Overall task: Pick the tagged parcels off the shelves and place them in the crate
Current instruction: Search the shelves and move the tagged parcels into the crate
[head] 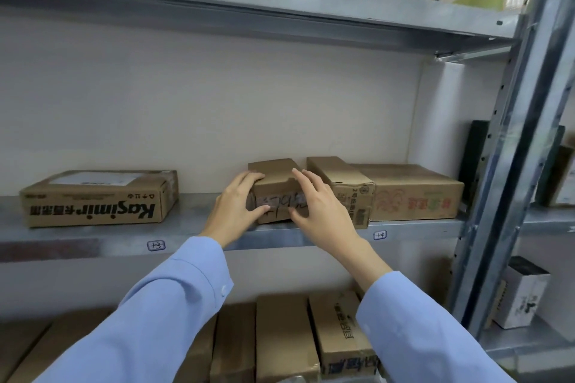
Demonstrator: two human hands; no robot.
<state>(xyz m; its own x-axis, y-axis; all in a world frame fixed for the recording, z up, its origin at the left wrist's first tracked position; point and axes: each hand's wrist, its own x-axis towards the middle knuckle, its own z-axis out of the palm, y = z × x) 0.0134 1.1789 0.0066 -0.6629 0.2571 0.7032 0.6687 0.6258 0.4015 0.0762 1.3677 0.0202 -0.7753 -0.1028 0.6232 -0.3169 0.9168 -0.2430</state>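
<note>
Metal shelf (193,214); left grip (239,200) clasps parcel (275,183); right grip (315,207) spread, touching opposite side.

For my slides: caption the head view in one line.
Left hand grips a taped parcel on the metal shelf; right hand rests against its other side.

The small brown cardboard parcel (276,188) lies flat at the shelf (124,227) edge, its taped front seemingly handwritten.

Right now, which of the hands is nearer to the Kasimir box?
Left. The left hand holds the small parcel on the side facing the Kasimir box; the right hand is at its other side, farther away.
</note>
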